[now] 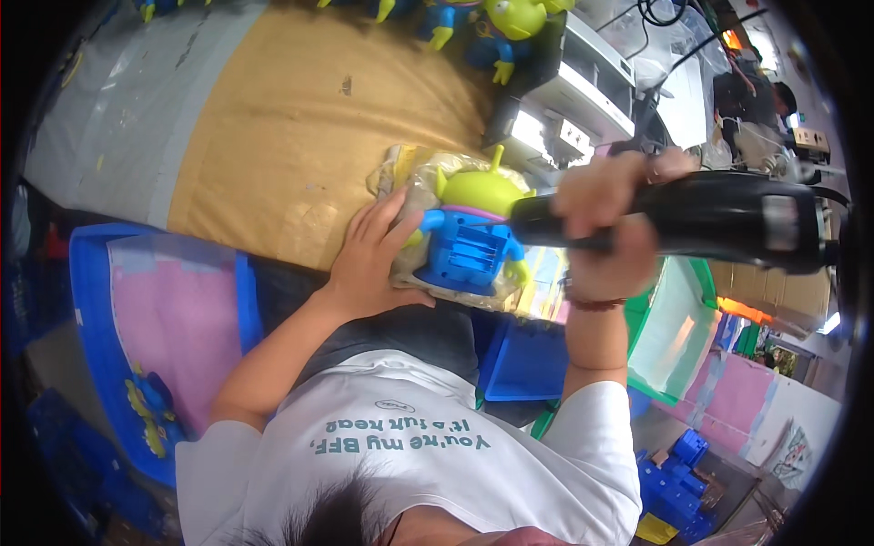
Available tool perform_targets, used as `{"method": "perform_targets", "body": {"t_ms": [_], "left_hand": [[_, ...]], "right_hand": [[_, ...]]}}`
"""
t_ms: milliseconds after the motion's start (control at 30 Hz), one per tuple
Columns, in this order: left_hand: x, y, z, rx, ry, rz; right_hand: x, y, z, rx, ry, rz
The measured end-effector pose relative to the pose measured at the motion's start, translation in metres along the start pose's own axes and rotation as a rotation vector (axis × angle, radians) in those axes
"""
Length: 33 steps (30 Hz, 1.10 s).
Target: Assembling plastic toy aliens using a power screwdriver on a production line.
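At far left, one blue tray [89,300] holds a blue-and-green toy [150,414], hard to make out. Your left hand [369,257], fingers spread wide, rests by one toy figure [469,244], which lies before you on crumpled clear plastic [410,196], slotted blue panel up. Further figures [514,18] at the top are cut off, so their count is unclear. Your right hand [601,200] wraps its fingers around one blurred black power tool [728,218]; you cannot tell whether it touches the figure. Your arm and the tool partly hide one green tray [703,278].
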<state>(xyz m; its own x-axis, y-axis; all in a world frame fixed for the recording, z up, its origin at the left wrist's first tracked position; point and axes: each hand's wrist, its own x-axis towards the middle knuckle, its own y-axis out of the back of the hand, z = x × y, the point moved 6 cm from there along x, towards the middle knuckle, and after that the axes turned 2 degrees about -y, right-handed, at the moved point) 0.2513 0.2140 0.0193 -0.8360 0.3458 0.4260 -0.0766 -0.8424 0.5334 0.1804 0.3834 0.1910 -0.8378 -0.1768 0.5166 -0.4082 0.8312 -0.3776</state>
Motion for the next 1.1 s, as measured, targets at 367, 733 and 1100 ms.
{"method": "perform_targets", "body": {"t_ms": [367,733,1100], "left_hand": [[-0.003,-0.009,-0.001,0.111,-0.042,0.067],[-0.004,-0.007,0.0,0.181,-0.08,0.046],[-0.004,-0.009,-0.002,0.14,-0.078,0.082]], "right_hand": [[0.062,0.121,-0.017,-0.515,0.114,0.355],[0.045,0.092,-0.035,-0.612,0.129,0.257],[0.045,0.102,-0.013,-0.573,-0.223,0.263]]}}
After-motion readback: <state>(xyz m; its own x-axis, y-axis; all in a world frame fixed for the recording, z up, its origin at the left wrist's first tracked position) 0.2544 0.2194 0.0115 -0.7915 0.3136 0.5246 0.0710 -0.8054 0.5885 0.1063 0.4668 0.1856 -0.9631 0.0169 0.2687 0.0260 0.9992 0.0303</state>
